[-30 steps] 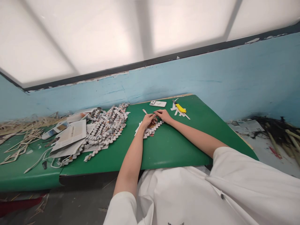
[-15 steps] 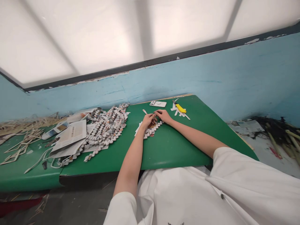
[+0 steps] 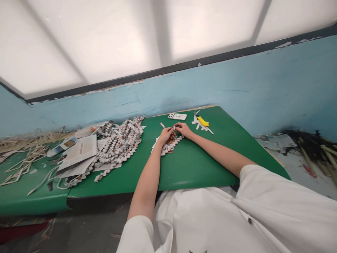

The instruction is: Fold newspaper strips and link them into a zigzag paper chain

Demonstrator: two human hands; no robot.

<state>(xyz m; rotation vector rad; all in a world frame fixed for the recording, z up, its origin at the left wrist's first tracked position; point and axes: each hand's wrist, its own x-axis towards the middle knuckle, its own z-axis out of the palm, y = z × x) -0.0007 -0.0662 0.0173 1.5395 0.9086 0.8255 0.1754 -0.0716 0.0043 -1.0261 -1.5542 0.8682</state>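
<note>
My left hand [image 3: 166, 135] is closed on a narrow folded paper strip [image 3: 162, 125], whose end sticks out beyond its fingers toward the wall. Close beside it, my right hand [image 3: 183, 129] pinches a small white part of the paper, with the fingertips of both hands nearly meeting. Beneath the hands lies a small woven paper piece [image 3: 168, 149] with a zigzag edge, partly hidden by my left hand and wrist. The green table [image 3: 192, 165] bears it all.
A large heap of folded paper chains [image 3: 121, 140] lies left, beside printed sheets [image 3: 80, 151] and a white cable [image 3: 43, 182]. Behind my hands is a white phone [image 3: 177, 116]. A yellow cutter [image 3: 203, 121] rests on paper strips at the right. A blue wall [image 3: 118, 102] rises behind.
The fingers of both hands have shifted slightly around the small paper, and more of the woven piece shows below them. The rest looks the same.
</note>
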